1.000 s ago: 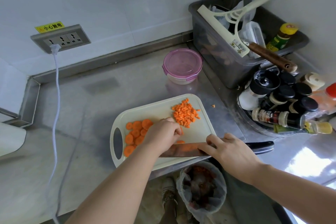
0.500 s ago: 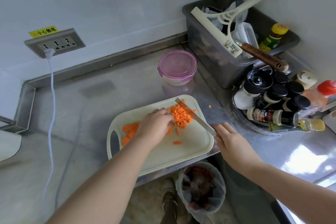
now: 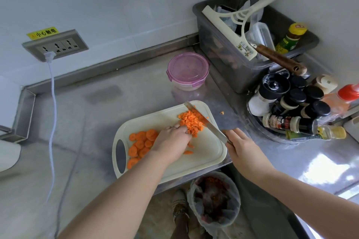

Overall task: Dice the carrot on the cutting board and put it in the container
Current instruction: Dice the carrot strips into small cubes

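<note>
A cream cutting board lies on the steel counter. A heap of diced carrot sits at its far right corner, and several round carrot slices lie at its left. My left hand rests on the board with its fingertips against the diced heap. My right hand grips the handle of a knife, whose blade stands on edge along the right side of the heap. A round container with a pink lid stands behind the board, lid on.
One carrot bit lies on the counter right of the board. A grey bin with a squeegee and spice bottles crowd the right. A wall socket with white cable is at left. A lined waste bin stands below the counter edge.
The knife went from lying flat at the board's near edge to standing against the diced heap. My left hand moved from the slices to the heap, pushing more dice into it.
</note>
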### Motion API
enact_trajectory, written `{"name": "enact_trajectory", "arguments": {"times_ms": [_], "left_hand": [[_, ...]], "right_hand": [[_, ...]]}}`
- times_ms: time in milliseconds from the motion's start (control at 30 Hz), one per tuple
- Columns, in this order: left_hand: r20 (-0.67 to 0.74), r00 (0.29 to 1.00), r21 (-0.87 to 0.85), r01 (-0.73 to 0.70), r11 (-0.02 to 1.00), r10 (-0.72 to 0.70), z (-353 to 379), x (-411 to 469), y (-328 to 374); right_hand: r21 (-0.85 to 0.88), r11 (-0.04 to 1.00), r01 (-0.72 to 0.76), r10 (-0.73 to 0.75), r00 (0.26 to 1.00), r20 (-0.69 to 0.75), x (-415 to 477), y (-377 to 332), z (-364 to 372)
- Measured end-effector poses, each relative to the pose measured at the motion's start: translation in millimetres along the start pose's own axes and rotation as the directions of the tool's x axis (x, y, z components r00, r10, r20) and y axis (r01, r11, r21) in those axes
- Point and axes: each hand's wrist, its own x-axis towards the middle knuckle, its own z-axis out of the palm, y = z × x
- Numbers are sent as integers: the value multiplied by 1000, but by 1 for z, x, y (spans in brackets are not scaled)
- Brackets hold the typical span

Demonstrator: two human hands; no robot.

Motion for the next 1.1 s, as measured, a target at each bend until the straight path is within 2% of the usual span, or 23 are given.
{"name": "enact_trajectory", "arguments": {"times_ms": [233,467,633,833,1100], "left_hand": [[35,998,-34,-53,998,55,4,-10,1],[20,1000,-180,8,984,-4,14,-11,5],[15,981,-337,189,922,-195,22,-8,15],[2,904,-480,375,793,-427,29,-6,31],[5,876,-532,411,740,-483,37,-16,34]], "right_hand": [[15,1000,9,-9,1000,5,3,-4,4],[4,1000,-15,15,999,38,0,-4,5],[-20,999,-40,42,994,98,-2,0,5],[-62,997,-43,52,989,141,-2,0,6],[-137,990,-32,64,969,237,-11,0,8]]}}
